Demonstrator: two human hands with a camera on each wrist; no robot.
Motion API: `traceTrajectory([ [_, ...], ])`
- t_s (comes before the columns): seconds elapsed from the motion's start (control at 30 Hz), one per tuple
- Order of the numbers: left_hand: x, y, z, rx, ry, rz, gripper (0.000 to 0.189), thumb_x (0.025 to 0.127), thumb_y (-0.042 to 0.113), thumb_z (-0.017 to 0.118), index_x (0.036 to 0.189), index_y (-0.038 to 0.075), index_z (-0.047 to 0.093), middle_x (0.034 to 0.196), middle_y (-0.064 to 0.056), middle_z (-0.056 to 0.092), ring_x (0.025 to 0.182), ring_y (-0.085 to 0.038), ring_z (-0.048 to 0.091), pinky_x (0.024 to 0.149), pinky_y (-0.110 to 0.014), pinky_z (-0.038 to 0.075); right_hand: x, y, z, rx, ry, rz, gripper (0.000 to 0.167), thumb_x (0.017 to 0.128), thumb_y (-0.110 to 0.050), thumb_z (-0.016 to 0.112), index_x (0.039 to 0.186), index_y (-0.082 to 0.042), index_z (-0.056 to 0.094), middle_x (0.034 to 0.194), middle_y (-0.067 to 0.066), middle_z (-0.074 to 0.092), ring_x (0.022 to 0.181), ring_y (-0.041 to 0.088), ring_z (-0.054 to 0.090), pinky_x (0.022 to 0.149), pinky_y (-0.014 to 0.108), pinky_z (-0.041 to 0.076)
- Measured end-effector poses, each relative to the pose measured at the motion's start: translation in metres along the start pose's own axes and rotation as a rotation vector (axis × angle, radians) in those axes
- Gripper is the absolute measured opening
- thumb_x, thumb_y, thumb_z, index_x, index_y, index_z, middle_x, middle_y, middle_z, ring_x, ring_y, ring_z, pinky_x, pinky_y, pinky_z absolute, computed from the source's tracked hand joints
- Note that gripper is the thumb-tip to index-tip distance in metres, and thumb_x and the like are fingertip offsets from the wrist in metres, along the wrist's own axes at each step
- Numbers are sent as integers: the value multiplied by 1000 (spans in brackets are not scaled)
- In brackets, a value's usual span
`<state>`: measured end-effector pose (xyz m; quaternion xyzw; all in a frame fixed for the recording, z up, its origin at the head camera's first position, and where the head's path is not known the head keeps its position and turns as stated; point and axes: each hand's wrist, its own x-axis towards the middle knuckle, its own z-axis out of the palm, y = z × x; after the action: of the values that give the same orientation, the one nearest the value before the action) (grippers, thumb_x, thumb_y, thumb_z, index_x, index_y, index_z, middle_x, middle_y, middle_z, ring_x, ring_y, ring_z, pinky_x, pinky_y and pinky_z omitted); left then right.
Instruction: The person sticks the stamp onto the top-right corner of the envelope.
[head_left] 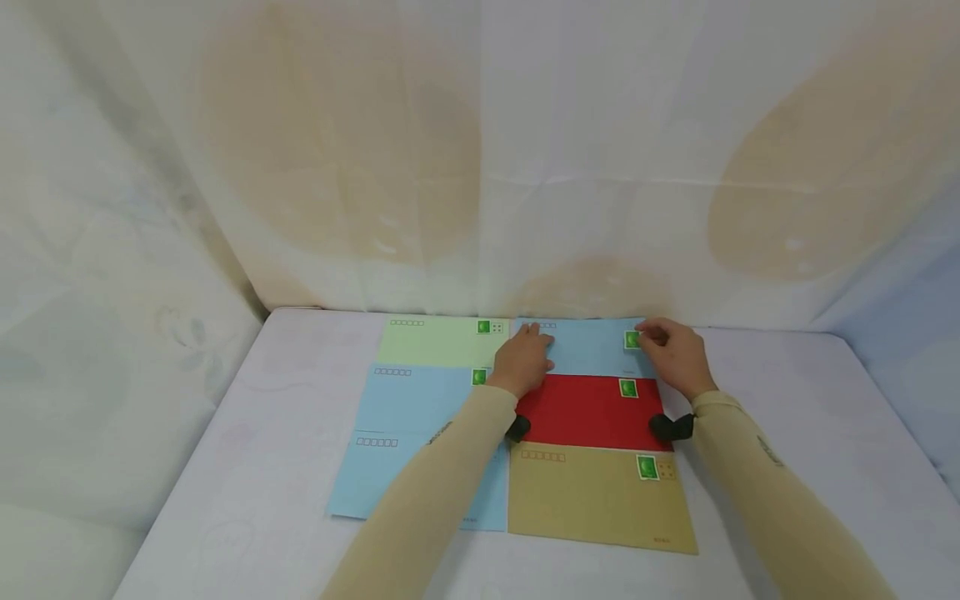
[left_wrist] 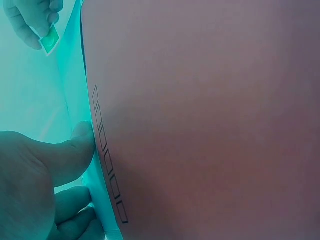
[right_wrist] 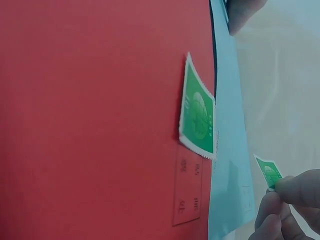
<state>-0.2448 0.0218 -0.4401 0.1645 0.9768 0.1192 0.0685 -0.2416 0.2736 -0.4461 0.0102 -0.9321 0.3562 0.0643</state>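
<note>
My right hand (head_left: 678,357) pinches a small green stamp (right_wrist: 270,173) with a white perforated edge between thumb and fingertips. The stamp overlaps the upper right corner of a light blue envelope (head_left: 588,346) in the head view. My left hand (head_left: 521,360) rests on that envelope's left part, fingers spread, near its row of printed postcode boxes. In the left wrist view the thumb (left_wrist: 75,152) lies along the seam with the red envelope. Just below is the red envelope (head_left: 588,410), bearing a green stamp (right_wrist: 198,112) whose edges curl up a little.
A tan envelope (head_left: 592,500) with a stamp lies nearest on the right. The left column holds a pale green envelope (head_left: 435,340) and two blue envelopes, one middle (head_left: 412,396) and one near (head_left: 360,487), partly under my left sleeve. A draped cloth (head_left: 570,167) hangs behind the white table (head_left: 247,467).
</note>
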Motion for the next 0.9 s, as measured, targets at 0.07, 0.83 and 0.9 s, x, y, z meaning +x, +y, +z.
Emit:
traceTrajectory([
  [0.07, 0, 0, -1, 0, -1, -1, 50, 98, 29, 67, 146, 17, 56, 156, -10, 43, 146, -26, 36, 110, -32, 42, 2, -1, 1, 7, 2, -2, 29, 101, -16, 56, 122, 3, 65, 116, 26, 64, 101, 38, 58, 87, 51, 54],
  [0.83, -2, -3, 0, -3, -6, -20, 51, 98, 29, 66, 147, 17, 55, 157, -10, 42, 147, -25, 34, 110, -32, 42, 30, -1, 9, 58, -55, 16, 29, 99, -13, 56, 121, 4, 66, 109, 23, 66, 99, 35, 58, 82, 39, 48],
  [0.9, -2, -3, 1, -1, -10, -23, 51, 99, 29, 66, 147, 18, 54, 158, -9, 41, 148, -25, 34, 110, -32, 42, 32, 1, 11, 53, -59, 11, 28, 98, -12, 57, 120, 4, 66, 109, 23, 66, 99, 35, 58, 82, 38, 48],
])
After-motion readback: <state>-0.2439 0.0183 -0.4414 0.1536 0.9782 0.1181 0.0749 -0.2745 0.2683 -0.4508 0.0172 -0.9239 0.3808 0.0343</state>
